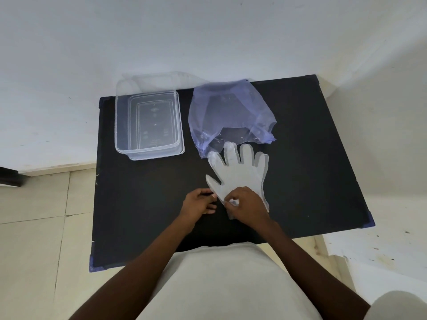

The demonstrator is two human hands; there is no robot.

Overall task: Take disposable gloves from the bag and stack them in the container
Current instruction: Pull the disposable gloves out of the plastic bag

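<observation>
Seen from above, a person in a pale, smooth garment [221, 282] stands at the near edge of a matte black table [138, 204], both bare forearms reaching forward over it. The right hand [247, 205] rests on the cuff end of a stack of disposable gloves [240, 174], its fingertips pinched narrowly on a small fold of the thin film at the cuff's left edge. The left hand [198, 203] lies just beside it on the tabletop, fingers loosely curled and pointing toward the cuff; whether it actually grips the film cannot be told. The gloves are cloudy, translucent plastic, flat and hand-shaped, with four rounded fingers spread away from the person and the thumb jutting to the left. The glove fingertips touch or slightly overlap the open mouth of a soft, crinkled bag [231, 114] of sheer bluish-violet plastic, which slumps in loose folds farther back on the table. Left of the bag, and apart from it, sits a clear rigid container [147, 146], rectangular with rounded corners and a stepped rim; the dark table shows through its base, and no gloves lie inside. Beyond the table rises a plain white wall [208, 31], and pale tiled floor [34, 250] lies to the left
</observation>
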